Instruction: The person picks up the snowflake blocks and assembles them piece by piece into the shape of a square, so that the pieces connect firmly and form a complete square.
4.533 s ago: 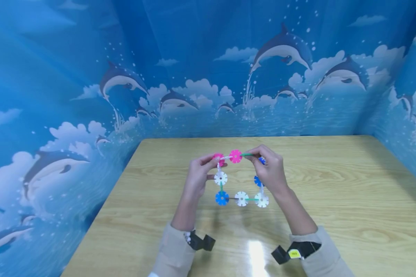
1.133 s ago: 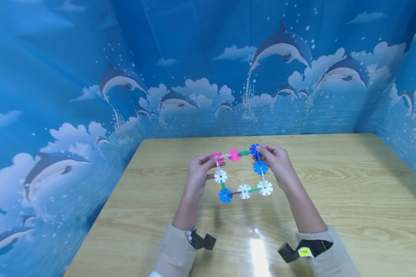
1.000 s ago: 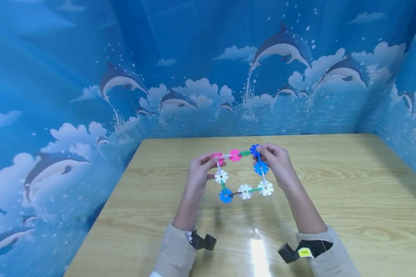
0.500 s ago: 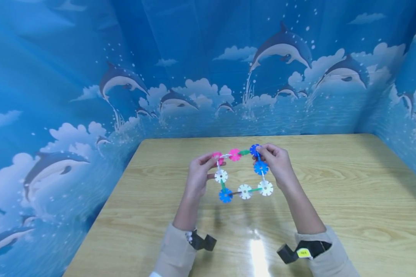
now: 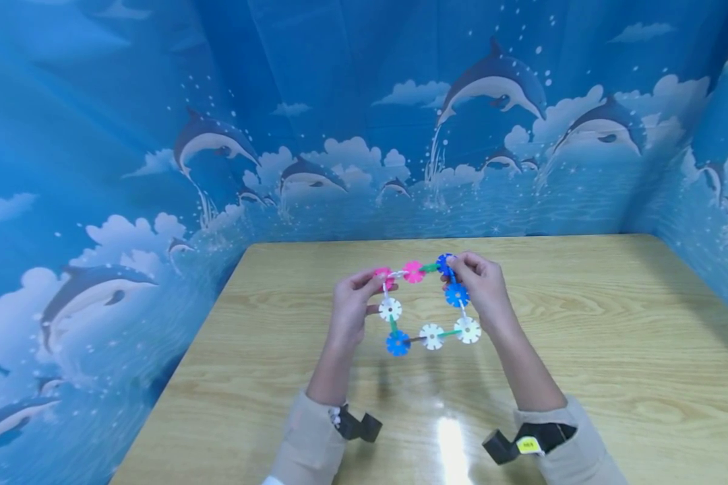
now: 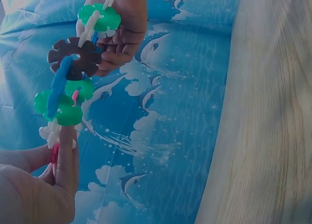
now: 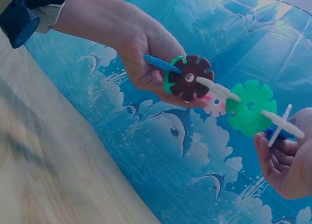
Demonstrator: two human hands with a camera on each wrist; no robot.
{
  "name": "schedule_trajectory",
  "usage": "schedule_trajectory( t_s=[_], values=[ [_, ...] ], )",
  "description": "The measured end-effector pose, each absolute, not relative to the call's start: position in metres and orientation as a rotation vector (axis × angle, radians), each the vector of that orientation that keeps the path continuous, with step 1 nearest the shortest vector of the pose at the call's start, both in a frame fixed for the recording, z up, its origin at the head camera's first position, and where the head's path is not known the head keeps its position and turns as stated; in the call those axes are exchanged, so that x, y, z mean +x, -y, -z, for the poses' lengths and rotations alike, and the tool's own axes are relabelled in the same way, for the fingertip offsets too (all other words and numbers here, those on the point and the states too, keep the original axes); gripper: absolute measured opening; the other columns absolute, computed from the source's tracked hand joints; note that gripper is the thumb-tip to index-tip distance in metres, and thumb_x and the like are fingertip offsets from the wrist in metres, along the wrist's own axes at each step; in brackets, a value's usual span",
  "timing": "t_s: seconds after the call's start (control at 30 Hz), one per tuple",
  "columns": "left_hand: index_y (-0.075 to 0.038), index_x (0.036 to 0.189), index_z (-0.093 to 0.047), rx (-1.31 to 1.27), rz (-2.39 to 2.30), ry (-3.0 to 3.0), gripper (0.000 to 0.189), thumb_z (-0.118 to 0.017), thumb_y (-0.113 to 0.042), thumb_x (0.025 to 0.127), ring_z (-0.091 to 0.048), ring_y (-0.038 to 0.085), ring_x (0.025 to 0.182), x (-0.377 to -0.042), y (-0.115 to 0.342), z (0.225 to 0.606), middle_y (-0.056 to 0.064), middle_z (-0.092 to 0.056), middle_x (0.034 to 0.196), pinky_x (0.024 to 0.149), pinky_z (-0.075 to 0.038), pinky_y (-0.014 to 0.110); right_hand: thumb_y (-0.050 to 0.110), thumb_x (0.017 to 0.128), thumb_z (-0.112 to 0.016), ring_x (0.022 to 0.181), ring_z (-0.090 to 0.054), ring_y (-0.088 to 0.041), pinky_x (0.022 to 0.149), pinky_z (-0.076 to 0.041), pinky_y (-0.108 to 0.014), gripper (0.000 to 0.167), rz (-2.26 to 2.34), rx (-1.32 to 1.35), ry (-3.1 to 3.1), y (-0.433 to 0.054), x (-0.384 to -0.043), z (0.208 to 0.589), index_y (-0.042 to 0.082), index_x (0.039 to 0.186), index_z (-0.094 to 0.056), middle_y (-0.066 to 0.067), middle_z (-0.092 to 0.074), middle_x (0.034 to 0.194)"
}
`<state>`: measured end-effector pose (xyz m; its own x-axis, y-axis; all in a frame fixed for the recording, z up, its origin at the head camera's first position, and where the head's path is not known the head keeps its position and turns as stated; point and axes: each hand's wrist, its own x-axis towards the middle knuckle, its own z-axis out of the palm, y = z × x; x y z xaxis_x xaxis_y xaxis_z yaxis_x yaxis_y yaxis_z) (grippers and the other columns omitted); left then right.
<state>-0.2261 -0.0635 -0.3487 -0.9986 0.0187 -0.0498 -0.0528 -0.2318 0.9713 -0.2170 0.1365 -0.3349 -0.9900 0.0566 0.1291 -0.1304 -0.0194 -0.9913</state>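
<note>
A square-shaped loop of interlocking snowflake discs, in pink, white, blue, green and brown, is held up above the table. At its upper left corner my left hand (image 5: 353, 303) pinches a pink disc (image 5: 383, 277). The thumb and fingers of my right hand (image 5: 484, 283) grip a dark blue disc (image 5: 444, 263) at the upper right corner. Between the hands run another pink disc (image 5: 414, 272) and an edge-on green disc (image 5: 429, 268). White discs (image 5: 432, 336) and a blue disc (image 5: 398, 343) form the lower side. From the left wrist, a brown disc (image 6: 74, 58) and green discs (image 6: 58, 108) show on the loop's far side.
The wood-grain table (image 5: 267, 350) lies below the hands, with a bright light reflection near its front. A blue dolphin-print curtain (image 5: 352, 121) stands behind and at the sides. Both wrists wear black camera mounts (image 5: 356, 424).
Earlier my right hand held the edge-on green disc; it has moved onto the dark blue corner disc, and the loop's right side has risen. Lately the left hand has shifted slightly right.
</note>
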Motion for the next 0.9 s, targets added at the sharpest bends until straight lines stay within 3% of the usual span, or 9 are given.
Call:
schedule_trajectory(
  t_s=[0.33, 0.6, 0.73, 0.9],
  values=[
    [0.001, 0.107, -0.065, -0.097, -2.39, -2.032, 0.022, -0.063, -0.008, 0.087, -0.063, 0.021, 0.086, -0.223, 0.057, 0.348, 0.011, -0.063, 0.096, 0.056, -0.055, 0.026, 0.024, 0.093, -0.056, 0.061, -0.061, -0.012, 0.06, -0.055, -0.022, 0.029, -2.086, 0.024, 2.068, -0.133, -0.216, 0.341, -0.003, 0.083, -0.056, 0.0, -0.063, 0.069],
    [0.002, 0.109, -0.063, -0.063, -2.401, -1.965, 0.024, -0.063, -0.011, 0.088, -0.063, 0.024, 0.091, -0.226, 0.058, 0.353, 0.012, -0.065, 0.096, 0.06, -0.056, 0.027, 0.026, 0.094, -0.055, 0.069, -0.063, -0.013, 0.068, -0.053, -0.022, 0.027, -2.19, 0.12, 2.186, -0.146, -0.222, 0.339, 0.0, 0.088, -0.054, -0.001, -0.064, 0.074],
    [0.0, 0.109, -0.063, -0.052, -2.383, -1.971, 0.027, -0.065, -0.014, 0.087, -0.061, 0.02, 0.09, -0.231, 0.06, 0.358, 0.01, -0.064, 0.099, 0.062, -0.055, 0.026, 0.023, 0.095, -0.053, 0.079, -0.066, -0.018, 0.075, -0.053, -0.025, 0.024, -2.21, 0.248, 2.361, -0.162, -0.227, 0.34, 0.0, 0.099, -0.048, -0.009, -0.068, 0.083],
    [0.001, 0.114, -0.06, 0.009, -2.356, -1.908, 0.029, -0.061, -0.015, 0.089, -0.06, 0.02, 0.094, -0.241, 0.061, 0.373, 0.01, -0.064, 0.1, 0.07, -0.055, 0.029, 0.02, 0.097, -0.048, 0.09, -0.064, -0.028, 0.082, -0.053, -0.038, 0.028, -2.215, 0.434, 2.468, -0.18, -0.238, 0.352, -0.004, 0.111, -0.042, -0.023, -0.064, 0.097]
  ],
)
